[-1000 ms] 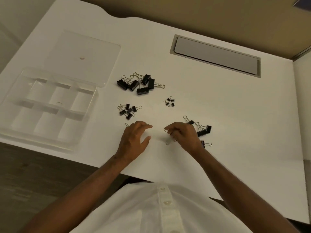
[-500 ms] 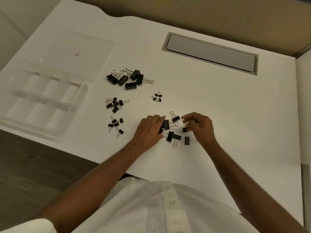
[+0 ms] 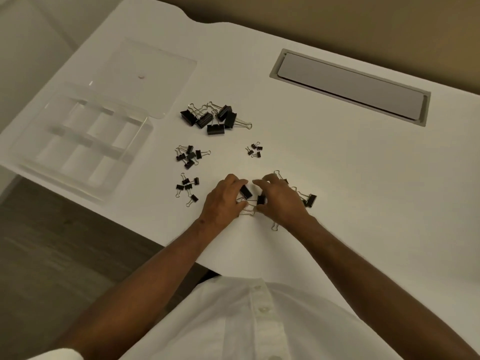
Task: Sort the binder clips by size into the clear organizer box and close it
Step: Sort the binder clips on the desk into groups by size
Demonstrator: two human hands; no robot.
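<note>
Both hands sit close together at center frame, low on the white desk (image 3: 337,178), working a loose bunch of medium binder clips. Left hand (image 3: 223,201) has fingers curled, pinching a black clip (image 3: 245,192) between thumb and fingertips. Right hand (image 3: 280,201) is curled too, fingers bent over another black clip (image 3: 261,200) and touching it; whether it really grips it cannot be told. Wire handles stick out under both hands. Two more clips (image 3: 309,200) lie just right of the right hand, partly hidden by it.

Left of the hands, a small group of little clips (image 3: 188,187) lies spread on the desk. Above that, a second tight group of small clips (image 3: 191,156). Upper right of those, a cluster of tiny clips (image 3: 255,149). Further up, center frame, the pile of large clips (image 3: 214,118), touching each other.

Clear organizer box (image 3: 78,149) sits at left of frame, near the desk edge, open, compartments showing no clips. Its clear lid (image 3: 145,76) lies flat behind it, upper left. Grey cable hatch (image 3: 349,85) is set in the desk at upper right. White shirt (image 3: 259,320) fills the bottom of the frame.
</note>
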